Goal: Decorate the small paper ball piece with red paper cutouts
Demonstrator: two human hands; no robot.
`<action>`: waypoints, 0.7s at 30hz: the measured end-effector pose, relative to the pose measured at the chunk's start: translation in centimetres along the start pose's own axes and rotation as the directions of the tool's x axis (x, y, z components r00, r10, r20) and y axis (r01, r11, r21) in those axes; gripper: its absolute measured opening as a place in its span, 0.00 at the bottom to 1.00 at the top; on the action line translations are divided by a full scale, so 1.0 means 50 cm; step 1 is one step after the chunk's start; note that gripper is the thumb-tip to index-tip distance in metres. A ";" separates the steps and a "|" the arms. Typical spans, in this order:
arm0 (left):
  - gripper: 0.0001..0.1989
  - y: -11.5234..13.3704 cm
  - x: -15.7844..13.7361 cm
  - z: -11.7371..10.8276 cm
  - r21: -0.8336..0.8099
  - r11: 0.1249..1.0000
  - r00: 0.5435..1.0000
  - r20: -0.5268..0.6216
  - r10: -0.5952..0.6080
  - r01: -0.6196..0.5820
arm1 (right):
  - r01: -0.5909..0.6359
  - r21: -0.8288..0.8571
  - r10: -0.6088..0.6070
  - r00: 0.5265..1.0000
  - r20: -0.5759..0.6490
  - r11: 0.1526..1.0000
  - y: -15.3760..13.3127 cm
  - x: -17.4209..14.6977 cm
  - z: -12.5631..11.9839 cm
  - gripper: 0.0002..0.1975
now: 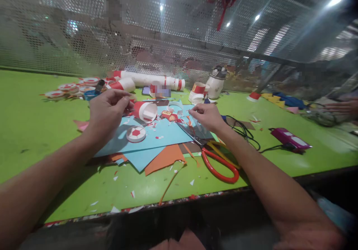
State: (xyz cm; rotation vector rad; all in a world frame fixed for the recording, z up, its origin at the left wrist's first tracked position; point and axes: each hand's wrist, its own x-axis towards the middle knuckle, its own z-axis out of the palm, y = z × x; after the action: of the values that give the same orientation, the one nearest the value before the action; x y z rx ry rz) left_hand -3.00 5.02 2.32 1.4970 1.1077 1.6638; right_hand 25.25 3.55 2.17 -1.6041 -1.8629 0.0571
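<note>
My left hand (pixel 107 110) is raised beside a red and white paper cup (pixel 145 112) lying on its side. Its thumb and fingers are pinched together, and whatever they hold is too small to make out. Across the blue paper sheet (pixel 112 145), my right hand (pixel 206 115) also has its fingertips pressed together on something I cannot make out. A white disc with a red football pattern (pixel 136 133) lies on the blue sheet. Scissors with red and yellow handles (pixel 219 166) rest below my right hand, blades pointing toward the scraps.
A green table (pixel 56 130) carries paper scraps, orange paper (pixel 165 160) and a long white tube (pixel 151 80). Several football-patterned discs (pixel 68 88) lie at left. A white jar (pixel 216 84) stands behind. A purple device (pixel 291 140) with a black cable lies right, near another person's hand (pixel 344 107).
</note>
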 end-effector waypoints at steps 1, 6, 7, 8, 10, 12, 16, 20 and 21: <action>0.04 -0.001 -0.003 0.001 0.014 1.000 1.000 0.015 0.000 -0.001 | 0.000 0.002 0.000 1.000 0.003 1.000 -0.002 -0.001 0.000 0.10; 0.06 -0.005 -0.006 -0.002 0.063 0.998 1.000 0.028 0.001 -0.002 | 0.007 0.024 -0.007 1.000 0.006 1.000 -0.001 -0.005 0.004 0.11; 0.07 -0.006 -0.004 -0.003 0.064 0.998 1.000 0.028 -0.004 0.002 | 0.010 0.032 -0.011 1.000 0.005 0.999 0.001 -0.005 0.006 0.11; 0.06 -0.006 -0.001 -0.004 0.062 0.998 1.000 0.024 -0.010 0.008 | 0.014 0.042 -0.014 1.000 0.004 0.999 0.003 -0.006 0.009 0.12; 0.07 -0.008 0.004 -0.006 0.048 0.999 1.000 0.008 -0.021 0.021 | 0.021 0.064 -0.021 1.000 0.003 0.998 0.009 -0.006 0.015 0.12; 0.09 -0.009 0.009 -0.007 0.032 0.999 0.999 -0.023 -0.026 0.027 | 0.026 0.084 -0.026 1.000 0.001 0.996 0.012 -0.006 0.020 0.12; 0.12 -0.014 0.013 -0.008 0.010 0.999 0.997 -0.060 -0.043 0.044 | 0.035 0.109 -0.037 0.999 0.009 0.993 0.012 -0.008 0.022 0.13; 0.17 -0.018 0.010 -0.009 -0.025 0.996 0.992 -0.088 -0.088 0.086 | 0.039 0.124 -0.043 0.999 0.025 0.991 0.011 -0.010 0.023 0.13; 0.17 -0.018 0.009 -0.009 -0.027 0.994 0.990 -0.091 -0.105 0.103 | 0.039 0.127 -0.043 0.999 0.029 0.991 0.012 -0.010 0.024 0.13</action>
State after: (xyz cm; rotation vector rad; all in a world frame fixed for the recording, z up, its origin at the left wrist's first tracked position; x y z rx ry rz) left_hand -3.56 5.74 1.73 1.3363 1.1920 1.6822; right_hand 25.14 3.72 0.75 -1.4855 -1.8772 0.1804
